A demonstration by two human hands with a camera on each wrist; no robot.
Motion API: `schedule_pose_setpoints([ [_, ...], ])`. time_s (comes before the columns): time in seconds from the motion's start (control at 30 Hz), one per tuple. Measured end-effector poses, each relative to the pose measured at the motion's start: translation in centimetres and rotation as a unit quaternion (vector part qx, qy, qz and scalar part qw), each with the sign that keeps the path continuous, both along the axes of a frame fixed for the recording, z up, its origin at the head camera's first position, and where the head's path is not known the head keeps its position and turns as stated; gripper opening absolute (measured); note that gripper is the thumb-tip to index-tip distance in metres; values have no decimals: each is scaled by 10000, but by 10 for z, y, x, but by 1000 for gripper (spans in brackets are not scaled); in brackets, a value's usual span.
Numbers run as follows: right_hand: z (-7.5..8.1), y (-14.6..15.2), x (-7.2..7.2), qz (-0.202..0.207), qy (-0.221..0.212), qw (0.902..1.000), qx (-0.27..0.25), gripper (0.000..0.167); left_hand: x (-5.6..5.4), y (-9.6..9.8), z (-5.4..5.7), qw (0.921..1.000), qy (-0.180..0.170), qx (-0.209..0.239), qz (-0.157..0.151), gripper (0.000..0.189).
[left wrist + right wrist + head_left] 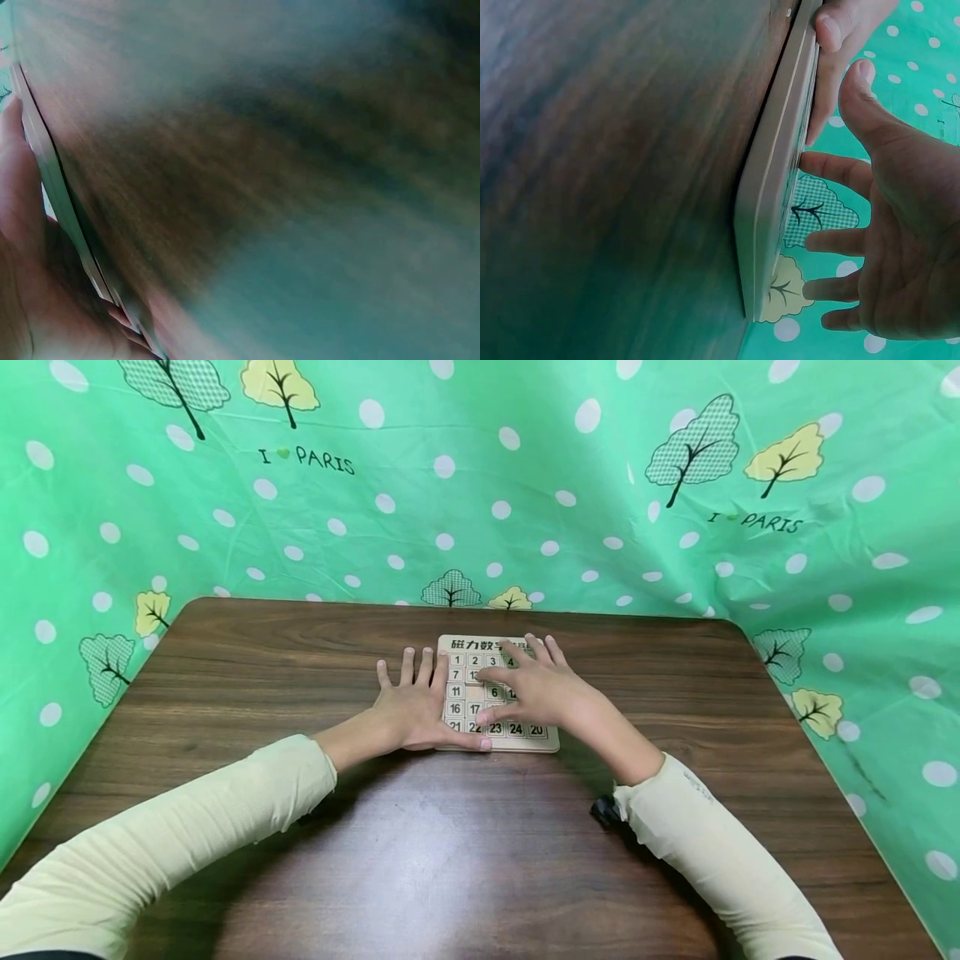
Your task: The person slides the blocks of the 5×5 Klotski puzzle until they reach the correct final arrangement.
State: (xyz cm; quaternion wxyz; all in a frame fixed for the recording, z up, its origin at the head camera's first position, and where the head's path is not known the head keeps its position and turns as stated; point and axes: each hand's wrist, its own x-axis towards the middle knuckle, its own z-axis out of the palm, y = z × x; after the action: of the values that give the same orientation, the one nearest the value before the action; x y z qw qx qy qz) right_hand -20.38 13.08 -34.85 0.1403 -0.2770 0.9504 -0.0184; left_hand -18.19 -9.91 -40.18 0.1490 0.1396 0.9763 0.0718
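Note:
A wooden number slide puzzle (525, 746) lies flat on the table, with Chinese lettering along its top and numbered square tiles below. One bare gap shows in its third row, between tiles 11 and 6. My left hand (408, 714) rests at the puzzle's left side, fingers spread straight and thumb along the bottom edge. Over the right half reaches my right hand (543, 689), its index fingertip at tile 13 (472, 675). In the right wrist view, that index fingertip meets the puzzle's face while the other fingers are extended. The right hand covers several tiles.
The dark wood-grain table (465, 860) extends around the puzzle. Behind and beside it hangs a green curtain (480, 468) with white dots and printed trees. A small black object (603, 812) shows at the right sleeve's cuff.

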Motion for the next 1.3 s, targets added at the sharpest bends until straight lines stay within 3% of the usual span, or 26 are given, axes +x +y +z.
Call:
schedule_pose_setpoints([
  [0.67,3,30,13,92,-107,9996,-242,72,-1,-1,-3,10000,8,35,19,167],
  [1.3,0,10,15,230,-368,9985,-324,81,-1,-1,-2,10000,14,95,-12,164],
])
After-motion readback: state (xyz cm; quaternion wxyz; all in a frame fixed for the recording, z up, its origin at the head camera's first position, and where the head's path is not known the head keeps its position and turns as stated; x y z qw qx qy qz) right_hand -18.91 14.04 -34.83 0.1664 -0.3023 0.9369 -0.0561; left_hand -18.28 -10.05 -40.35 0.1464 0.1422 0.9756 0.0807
